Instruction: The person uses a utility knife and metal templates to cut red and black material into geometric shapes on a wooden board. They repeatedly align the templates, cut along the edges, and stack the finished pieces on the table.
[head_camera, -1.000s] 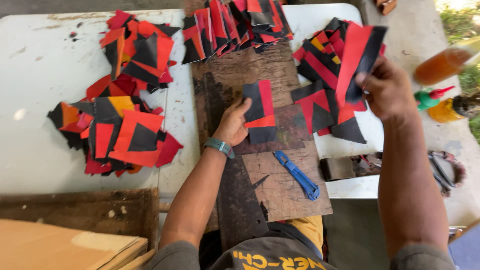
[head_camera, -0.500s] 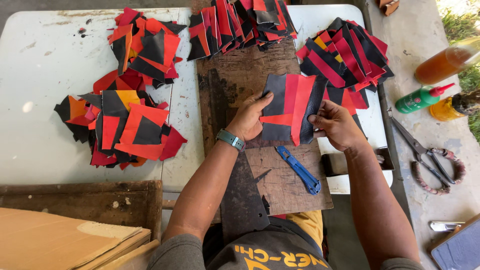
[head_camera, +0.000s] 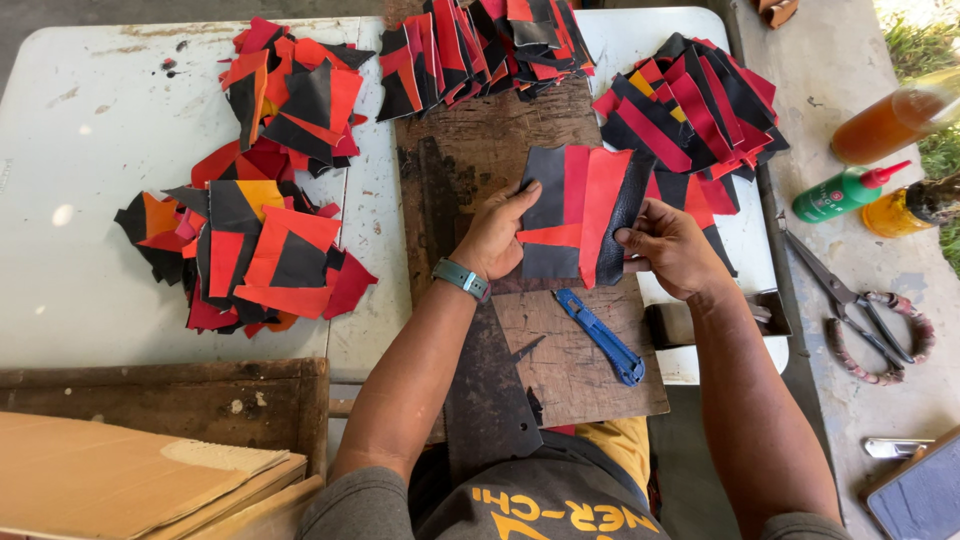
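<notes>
A patchwork piece of black and red leather lies over a worn wooden board in front of me. My left hand presses flat on its left edge, a grey watch on the wrist. The right edge of the piece is pinched and curled up by my right hand. A blue utility knife rests on the board just below the piece, untouched.
Heaps of red, black and orange leather pieces sit at the left, the top and the upper right of the white table. Scissors, a green glue bottle, an orange bottle and cardboard lie around.
My right hand came down from the upper-right pile with a red and black piece and joined it beside the piece under my left hand; both hands now hold the joined piece.
</notes>
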